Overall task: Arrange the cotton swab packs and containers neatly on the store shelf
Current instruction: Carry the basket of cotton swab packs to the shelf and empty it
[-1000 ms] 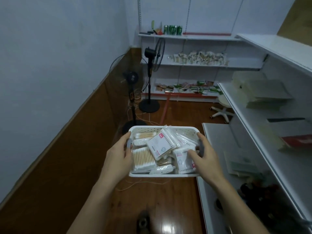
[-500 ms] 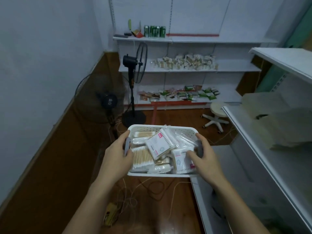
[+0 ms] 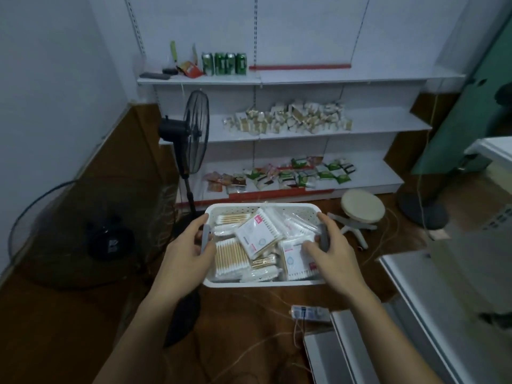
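White shelves (image 3: pixel 388 126) fill the upper centre, above a glossy wooden floor. At centre frame, the left hand (image 3: pixel 188 253) and right hand (image 3: pixel 332 253) each curl round a grey end handle of the perforated plastic basket (image 3: pixel 263 284). It is heaped with slippery, film-wrapped swab packs (image 3: pixel 257 236). Best carried level, I'd judge, so the loose heap doesn't slide.
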`<state>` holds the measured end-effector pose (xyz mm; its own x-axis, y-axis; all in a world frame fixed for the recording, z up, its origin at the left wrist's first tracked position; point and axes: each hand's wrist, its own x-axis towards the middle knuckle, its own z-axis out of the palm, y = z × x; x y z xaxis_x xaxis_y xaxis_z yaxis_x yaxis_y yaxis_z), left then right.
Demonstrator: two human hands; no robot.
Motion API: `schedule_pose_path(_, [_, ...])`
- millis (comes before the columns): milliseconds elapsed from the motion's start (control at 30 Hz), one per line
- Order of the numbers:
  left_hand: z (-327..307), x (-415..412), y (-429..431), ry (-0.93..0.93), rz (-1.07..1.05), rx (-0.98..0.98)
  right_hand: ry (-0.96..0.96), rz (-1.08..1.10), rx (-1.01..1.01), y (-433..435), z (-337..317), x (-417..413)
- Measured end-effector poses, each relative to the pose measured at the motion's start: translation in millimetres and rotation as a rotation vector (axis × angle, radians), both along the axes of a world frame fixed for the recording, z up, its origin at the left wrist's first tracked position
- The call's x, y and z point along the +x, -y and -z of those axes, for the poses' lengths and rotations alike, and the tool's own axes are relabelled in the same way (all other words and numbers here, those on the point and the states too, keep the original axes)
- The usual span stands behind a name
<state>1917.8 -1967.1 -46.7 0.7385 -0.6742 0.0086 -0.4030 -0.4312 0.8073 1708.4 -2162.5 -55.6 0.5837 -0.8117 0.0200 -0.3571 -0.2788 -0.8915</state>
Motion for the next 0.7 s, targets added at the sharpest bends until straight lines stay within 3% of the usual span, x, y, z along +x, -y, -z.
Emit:
schedule_pose_path(367, [-10,141,234,0.021,0.01,-0.051,-0.027,0.062,0.064,220,0,146])
schedule_pose_path(700, [4,297,490,0.085,0.291,0.005,-0.012,0.334,0.072,422,-2,251])
